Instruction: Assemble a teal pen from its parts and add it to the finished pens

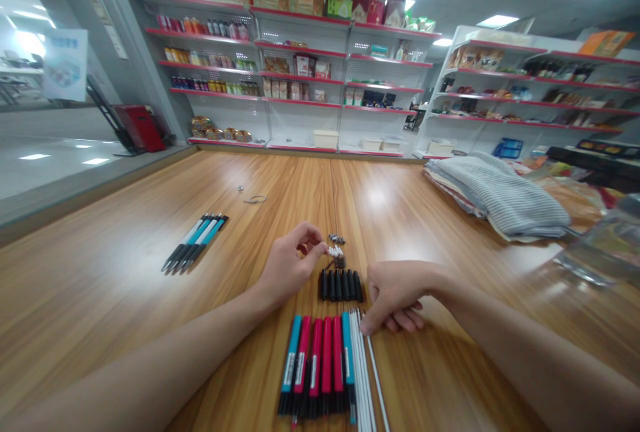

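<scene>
nearest me, at six o'clock, the red and teal plastic pen barrels (320, 369) and thin white refills (361, 365) lie unassembled, long axes running six to twelve. my right hand (395, 297) is curled, fingertips on a refill. my left hand (290, 265) pinches a small white part (334, 251). at ten o'clock, four finished pens (196, 243) point toward one; i judge most is left.

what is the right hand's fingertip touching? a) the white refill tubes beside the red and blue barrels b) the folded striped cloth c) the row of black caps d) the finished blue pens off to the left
a: the right hand rests its fingertip on the white refill tubes, next to the red and blue barrels.
</scene>
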Tool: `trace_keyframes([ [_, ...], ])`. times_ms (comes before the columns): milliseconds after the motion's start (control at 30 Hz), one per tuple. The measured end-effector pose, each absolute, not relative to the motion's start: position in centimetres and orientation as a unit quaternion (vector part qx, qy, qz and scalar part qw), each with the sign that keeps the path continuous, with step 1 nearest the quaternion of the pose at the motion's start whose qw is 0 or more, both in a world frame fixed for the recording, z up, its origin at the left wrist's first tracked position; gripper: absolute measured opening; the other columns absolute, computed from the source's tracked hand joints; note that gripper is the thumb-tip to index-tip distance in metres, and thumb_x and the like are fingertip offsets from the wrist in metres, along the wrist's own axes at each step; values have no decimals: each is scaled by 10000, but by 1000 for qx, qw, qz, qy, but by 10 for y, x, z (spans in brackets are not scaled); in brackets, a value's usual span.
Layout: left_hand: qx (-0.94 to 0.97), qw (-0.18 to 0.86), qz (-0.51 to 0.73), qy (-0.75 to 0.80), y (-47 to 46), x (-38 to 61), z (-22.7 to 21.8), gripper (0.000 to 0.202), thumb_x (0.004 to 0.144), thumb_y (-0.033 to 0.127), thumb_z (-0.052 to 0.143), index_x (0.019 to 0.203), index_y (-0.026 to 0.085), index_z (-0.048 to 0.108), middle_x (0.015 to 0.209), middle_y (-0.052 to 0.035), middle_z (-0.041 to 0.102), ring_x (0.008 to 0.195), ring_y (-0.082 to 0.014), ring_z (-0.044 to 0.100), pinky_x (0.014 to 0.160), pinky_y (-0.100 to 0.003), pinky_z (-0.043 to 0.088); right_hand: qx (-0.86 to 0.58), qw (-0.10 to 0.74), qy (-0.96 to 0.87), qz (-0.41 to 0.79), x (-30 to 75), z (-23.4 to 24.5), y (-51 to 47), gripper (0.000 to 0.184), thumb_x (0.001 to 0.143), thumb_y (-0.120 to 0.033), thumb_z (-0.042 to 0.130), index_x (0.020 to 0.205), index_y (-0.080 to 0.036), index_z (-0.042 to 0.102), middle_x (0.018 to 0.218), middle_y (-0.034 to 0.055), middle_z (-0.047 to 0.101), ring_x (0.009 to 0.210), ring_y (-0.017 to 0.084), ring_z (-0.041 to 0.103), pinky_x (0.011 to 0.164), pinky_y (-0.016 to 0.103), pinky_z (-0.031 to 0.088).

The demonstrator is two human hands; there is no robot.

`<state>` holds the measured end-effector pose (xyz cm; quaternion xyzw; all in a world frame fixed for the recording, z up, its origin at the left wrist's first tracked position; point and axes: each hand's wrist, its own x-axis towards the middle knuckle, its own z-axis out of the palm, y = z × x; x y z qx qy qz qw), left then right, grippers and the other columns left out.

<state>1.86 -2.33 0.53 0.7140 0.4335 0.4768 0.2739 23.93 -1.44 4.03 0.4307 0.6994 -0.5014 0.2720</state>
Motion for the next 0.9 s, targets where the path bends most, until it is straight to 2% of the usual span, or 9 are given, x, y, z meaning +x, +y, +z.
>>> trace_keyframes([
  [133,712,284,474,433,-21,18,3,80,858,258,566,875,183,543,811,-11,666,765,-144,629,709,-274,463,423,280,687,-521,241,37,-12,568,621,-668,679,672,-104,643,510,4,608,408,98,563,378,164,387],
  [267,708,297,470,435,-19,17,0,157,861,290,573,977,187,549,844,-30,688,788,-163,645,727,-294,475,413,293,678,-533,247,37,-7,536,601,-624,718,703,-102,650,542,5,626,441,105,586,434,183,448],
  [367,706,303,471,433,-19,17,-1,186,861,308,575,1003,191,551,849,-34,692,798,-170,649,736,-300,478,423,285,676,-531,250,38,-5,505,607,-598,723,695,-107,645,563,11,639,467,114,601,448,190,447],
  [533,714,291,475,423,-19,17,-1,144,854,314,572,926,190,589,843,-29,685,796,-164,645,726,-284,481,500,228,713,-436,255,43,-3,460,650,-564,684,617,-109,622,583,35,655,489,116,589,466,205,424],
  [733,714,285,474,429,-19,17,-2,138,857,311,568,912,189,603,841,-25,683,777,-159,637,716,-279,479,548,197,728,-362,259,43,2,501,655,-614,638,584,-119,607,568,55,654,442,112,537,439,218,388],
  [900,714,291,466,434,-19,17,-1,136,860,308,565,913,189,600,851,-25,682,784,-159,634,733,-286,477,524,227,750,-333,257,45,-3,561,615,-662,640,524,-109,620,550,71,647,487,141,581,510,238,444],
])
